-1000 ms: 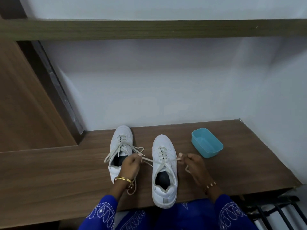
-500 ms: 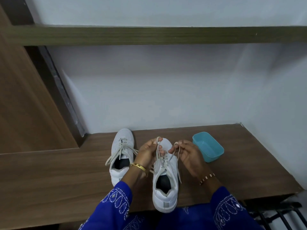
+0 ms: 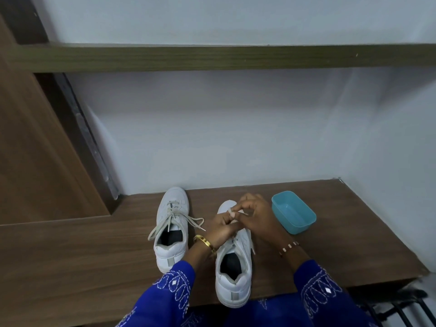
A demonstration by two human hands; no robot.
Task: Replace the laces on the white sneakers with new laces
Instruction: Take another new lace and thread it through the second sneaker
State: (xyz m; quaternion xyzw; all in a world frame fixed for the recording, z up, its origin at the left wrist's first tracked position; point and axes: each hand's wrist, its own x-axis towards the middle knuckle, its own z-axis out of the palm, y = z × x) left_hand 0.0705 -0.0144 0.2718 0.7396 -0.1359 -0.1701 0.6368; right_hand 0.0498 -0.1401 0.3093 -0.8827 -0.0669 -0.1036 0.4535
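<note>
Both hands have closed in over the right white leather sneaker [image 3: 232, 263] on the wooden shelf [image 3: 70, 256]: left hand [image 3: 220, 228] and right hand [image 3: 256, 214] fingers pinch its pale lace [image 3: 230, 211]. Likely knotting now.

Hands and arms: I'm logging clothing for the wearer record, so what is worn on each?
Left hand: gold bangle at the wrist. Right hand: beaded bracelet, reddish-brown and white. Both arms wear bright blue sleeves with white embroidery.
</note>
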